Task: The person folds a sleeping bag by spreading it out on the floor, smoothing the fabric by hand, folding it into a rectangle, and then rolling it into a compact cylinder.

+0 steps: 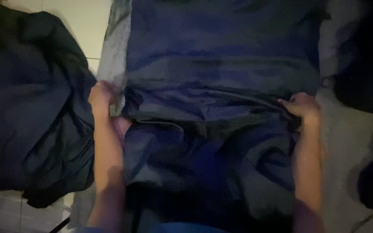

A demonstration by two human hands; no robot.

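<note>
- Two hands of mine are on one blue cloth (214,86), a large dark sheet of fabric spread out in front of me and reaching to the top of the view.
- The fingers of my left hand (102,96) are curled shut on the cloth's left edge, where a pale grey lining (114,51) shows along the side; the fabric bunches up right at my grip.
- The fingers of my right hand (302,105) are bent down and pinched on a fold at the cloth's right side, knuckles up; the fingertips are buried in the fabric.
- Between my two hands a ridge of folded cloth runs straight across, and below it the fabric lies in loose, deep wrinkles towards me.
- The cloth rests on a grey surface (346,142) that shows bare to the right of my right forearm; I cannot tell whether it is a mat or a bed.
- To my left lies a heap of black cloth (31,108), crumpled, just beside my left forearm, and pale floor tiles (80,21) show above and below it.
- More dark fabric (368,73) sits at the right edge, in shadow and too dim to make out.
- The light is low and the view is blurred.
- Both forearms reach forward nearly parallel, well apart, with the wrists straight and the hands level with each other at mid-cloth.
</note>
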